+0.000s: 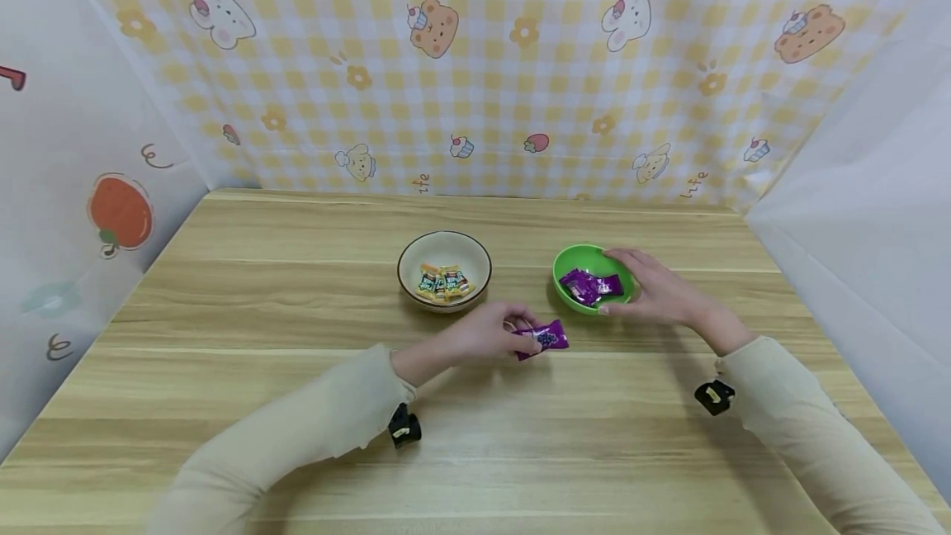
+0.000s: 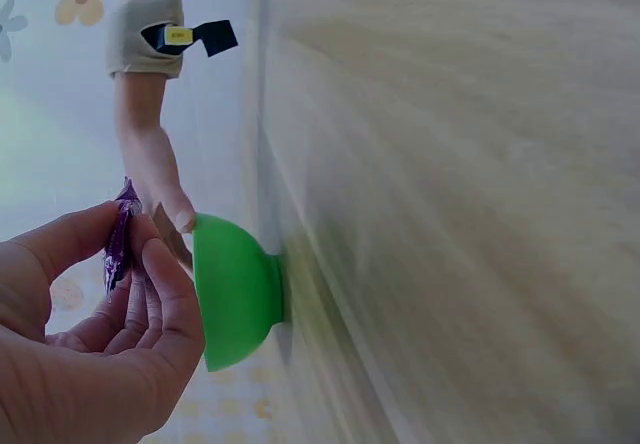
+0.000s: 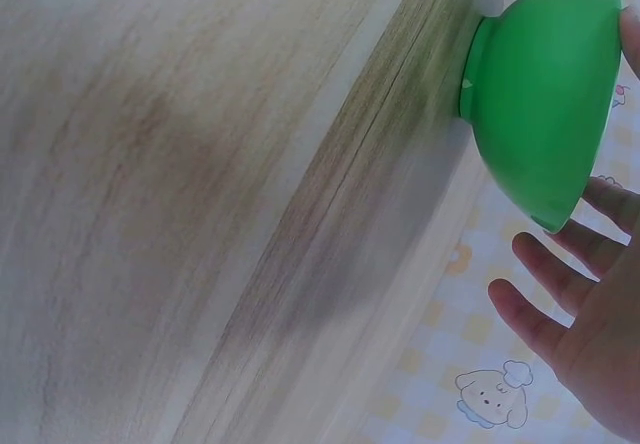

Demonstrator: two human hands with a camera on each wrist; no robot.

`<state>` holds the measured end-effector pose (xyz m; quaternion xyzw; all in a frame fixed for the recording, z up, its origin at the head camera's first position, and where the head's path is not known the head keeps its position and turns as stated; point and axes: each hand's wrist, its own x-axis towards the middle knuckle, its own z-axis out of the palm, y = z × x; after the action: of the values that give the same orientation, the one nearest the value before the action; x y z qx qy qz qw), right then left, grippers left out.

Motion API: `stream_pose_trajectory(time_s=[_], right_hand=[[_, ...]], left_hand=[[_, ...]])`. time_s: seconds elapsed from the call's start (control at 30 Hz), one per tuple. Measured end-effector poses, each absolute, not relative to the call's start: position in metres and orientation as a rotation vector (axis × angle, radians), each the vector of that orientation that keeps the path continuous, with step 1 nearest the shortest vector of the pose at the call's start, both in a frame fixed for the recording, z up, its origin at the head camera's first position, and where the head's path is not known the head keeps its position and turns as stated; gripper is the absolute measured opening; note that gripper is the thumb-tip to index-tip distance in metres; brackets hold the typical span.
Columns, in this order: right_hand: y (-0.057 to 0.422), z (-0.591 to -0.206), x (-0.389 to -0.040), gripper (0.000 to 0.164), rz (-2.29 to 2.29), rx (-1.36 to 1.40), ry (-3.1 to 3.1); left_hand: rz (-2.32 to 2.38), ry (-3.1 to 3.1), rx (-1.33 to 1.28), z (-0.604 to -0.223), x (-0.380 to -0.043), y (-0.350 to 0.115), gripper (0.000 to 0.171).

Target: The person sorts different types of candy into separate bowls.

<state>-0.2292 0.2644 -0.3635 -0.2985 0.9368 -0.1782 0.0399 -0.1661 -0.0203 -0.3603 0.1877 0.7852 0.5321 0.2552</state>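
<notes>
My left hand (image 1: 490, 330) pinches a purple-wrapped candy (image 1: 548, 338) between thumb and fingertips, in front of the gap between two bowls. In the left wrist view the candy (image 2: 120, 239) appears edge-on. On the right stands a green bowl (image 1: 570, 258) with several purple-wrapped candies (image 1: 587, 286) inside. My right hand (image 1: 657, 287) rests at the right side of this bowl, thumb at the near rim and fingers at the far rim. The right wrist view shows its fingers (image 3: 545, 274) spread and fairly straight beside the green bowl (image 3: 545, 94).
Left of the green bowl is a cream bowl (image 1: 446, 244) with a dark rim, holding several yellow-wrapped candies (image 1: 443, 282). Both bowls stand on a wooden table (image 1: 297, 271). A yellow checked curtain (image 1: 475, 89) hangs behind, with pale side sheets (image 1: 862, 130).
</notes>
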Motion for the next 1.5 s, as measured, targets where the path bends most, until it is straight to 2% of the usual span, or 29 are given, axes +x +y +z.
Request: stream_pose_trajectory(time_s=[0.33, 0.77, 1.03, 1.5], right_hand=[[0.265, -0.365, -0.229, 0.090, -0.573, -0.928, 2.875], [0.263, -0.363, -0.231, 0.089, -0.575, -0.956, 2.866], [0.264, -0.362, -0.231, 0.088, -0.574, -0.955, 2.855], [0.265, -0.363, -0.231, 0.087, -0.581, -0.958, 2.855]], left_hand=[[1.538, 2.084, 0.394, -0.353, -0.190, -0.003, 0.021], [1.578, 2.148, 0.345, -0.350, -0.219, 0.022, 0.029], [1.635, 2.156, 0.269, -0.349, -0.227, 0.038, 0.027], [1.765, 2.123, 0.203, -0.357, -0.229, 0.044, 0.034]])
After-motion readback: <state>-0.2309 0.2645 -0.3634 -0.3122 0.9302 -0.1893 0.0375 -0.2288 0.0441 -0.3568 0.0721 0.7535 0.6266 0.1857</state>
